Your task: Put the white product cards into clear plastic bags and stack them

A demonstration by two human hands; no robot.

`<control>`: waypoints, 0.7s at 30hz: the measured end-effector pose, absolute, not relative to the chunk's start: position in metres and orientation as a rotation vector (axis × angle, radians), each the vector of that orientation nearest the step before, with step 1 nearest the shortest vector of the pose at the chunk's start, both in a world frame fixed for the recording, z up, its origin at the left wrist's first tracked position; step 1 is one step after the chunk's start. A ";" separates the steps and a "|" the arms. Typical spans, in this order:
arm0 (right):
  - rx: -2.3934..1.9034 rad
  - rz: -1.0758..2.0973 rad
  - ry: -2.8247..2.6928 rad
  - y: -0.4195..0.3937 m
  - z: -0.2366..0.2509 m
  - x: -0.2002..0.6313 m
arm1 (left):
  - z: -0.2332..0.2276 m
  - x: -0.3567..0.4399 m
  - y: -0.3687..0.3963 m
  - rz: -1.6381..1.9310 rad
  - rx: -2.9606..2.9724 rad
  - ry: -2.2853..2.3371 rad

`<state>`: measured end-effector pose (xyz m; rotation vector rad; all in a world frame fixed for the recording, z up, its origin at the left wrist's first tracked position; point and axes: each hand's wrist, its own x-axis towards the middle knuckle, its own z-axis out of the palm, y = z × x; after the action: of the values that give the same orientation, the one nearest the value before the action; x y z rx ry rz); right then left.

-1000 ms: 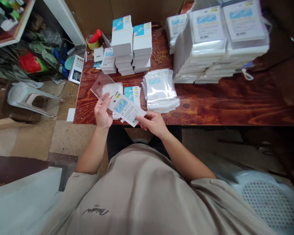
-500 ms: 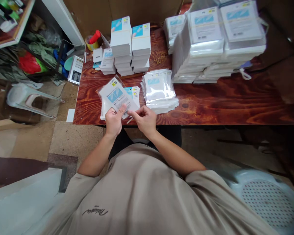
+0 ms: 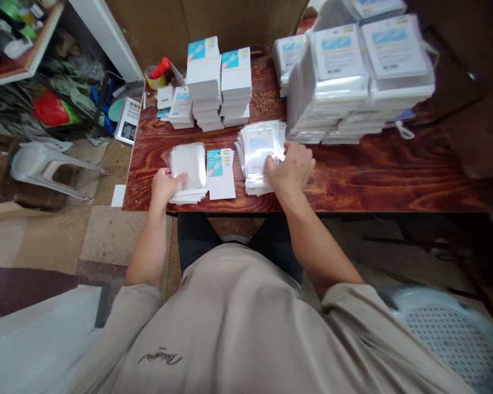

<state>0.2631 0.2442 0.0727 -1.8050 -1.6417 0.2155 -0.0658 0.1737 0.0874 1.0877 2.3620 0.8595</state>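
Observation:
My left hand [image 3: 166, 186] is at the left edge of a pile of clear plastic bags [image 3: 191, 164], its thumb on top and its fingers curled at the side. My right hand [image 3: 291, 168] grips the right edge of the topmost bagged card [image 3: 259, 153] on a shiny pile, thumb over its face. The far fingertips are partly hidden. Between the two piles lie loose printed cards [image 3: 222, 183], white with a blue corner picture and yellow marks; neither hand touches them.
Tall stacks of white-and-blue cards [image 3: 203, 82] stand at the back. Big banded stacks of bagged cards [image 3: 332, 93] rise at the back right. Rubber bands [image 3: 269, 101] lie between them. A tape roll [image 3: 156, 81] and a scale [image 3: 128, 123] are at the left.
The bagged card held in both hands has left the space over the bags. My right hand has moved right onto the shiny pile, my left hand left to the clear bags.

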 end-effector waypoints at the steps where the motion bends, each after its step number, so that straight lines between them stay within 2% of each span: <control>1: -1.782 0.169 -1.684 0.240 0.075 0.259 | 0.084 -0.073 0.175 0.815 1.064 2.351; 7: -1.029 0.342 -2.581 0.204 0.099 0.211 | 0.084 -0.081 0.175 0.814 1.081 2.255; 11: -0.898 0.368 -2.958 0.198 0.108 0.198 | 0.093 -0.081 0.175 0.941 1.033 2.177; 17: -0.817 0.406 -3.007 0.193 0.118 0.210 | 0.095 -0.082 0.176 1.064 0.967 2.070; 21: -1.025 0.321 -2.553 0.189 0.116 0.224 | 0.093 -0.075 0.178 1.334 0.972 2.091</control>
<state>0.2240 0.1887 0.1160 -1.0253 -2.5527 0.3205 -0.0752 0.1782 0.0927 0.9722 2.0911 1.3341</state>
